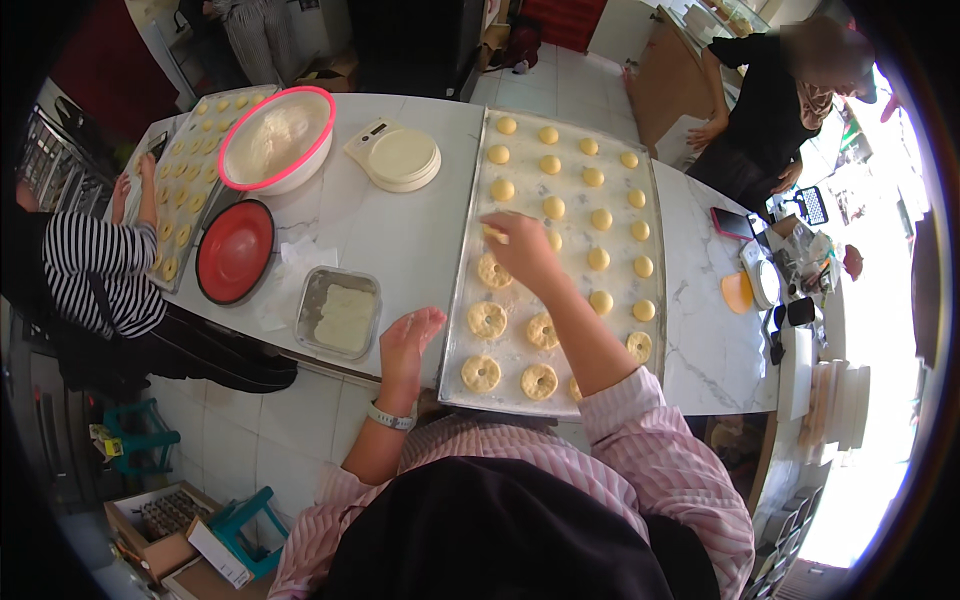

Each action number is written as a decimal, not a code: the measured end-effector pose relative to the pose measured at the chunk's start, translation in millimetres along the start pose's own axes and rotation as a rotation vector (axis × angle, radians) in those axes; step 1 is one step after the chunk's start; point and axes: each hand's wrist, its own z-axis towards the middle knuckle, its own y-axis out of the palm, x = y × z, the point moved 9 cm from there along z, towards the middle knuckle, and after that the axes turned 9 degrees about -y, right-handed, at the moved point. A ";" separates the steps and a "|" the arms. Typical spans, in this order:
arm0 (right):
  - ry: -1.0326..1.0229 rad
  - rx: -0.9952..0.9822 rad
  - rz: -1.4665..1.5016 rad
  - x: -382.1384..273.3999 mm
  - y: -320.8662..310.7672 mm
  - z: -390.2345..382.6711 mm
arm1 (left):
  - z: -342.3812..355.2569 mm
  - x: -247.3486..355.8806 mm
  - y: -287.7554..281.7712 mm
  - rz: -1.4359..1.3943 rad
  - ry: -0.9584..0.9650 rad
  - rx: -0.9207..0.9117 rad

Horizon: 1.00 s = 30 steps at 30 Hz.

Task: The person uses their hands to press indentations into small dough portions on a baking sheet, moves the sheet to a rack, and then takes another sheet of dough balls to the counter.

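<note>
A large metal tray (470,345) lies before me, dusted with flour. Rows of round dough balls (553,207) fill its far and right parts. Ring-shaped dough pieces (487,320) with a hole in the middle lie at the near end. My right hand (525,250) reaches over the left column, its fingers closed on a dough ball (494,234) that they partly cover; whether it is lifted I cannot tell. My left hand (405,345), floury and with fingers stretched out, hovers empty just left of the tray. A square container of flour (345,318) stands beside it.
Left of the tray are a kitchen scale (398,158), a pink-rimmed bowl (318,152) and a red round basin (236,250). A person in stripes (100,265) works at another dough tray (185,190). Another person (765,110) stands at the far right, near a phone (732,223).
</note>
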 end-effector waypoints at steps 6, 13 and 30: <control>-0.611 -0.565 0.109 -168.1 173.9 5.0 | -12.1 -15.8 -4.6 -0.057 -0.042 -0.054; -0.453 -0.904 -0.369 -174.8 239.6 -13.3 | -6.9 -4.2 -53.1 0.013 0.109 -0.067; 0.106 -0.130 -0.617 21.7 -33.2 -123.5 | -8.8 -35.1 118.8 -0.635 -0.592 -0.574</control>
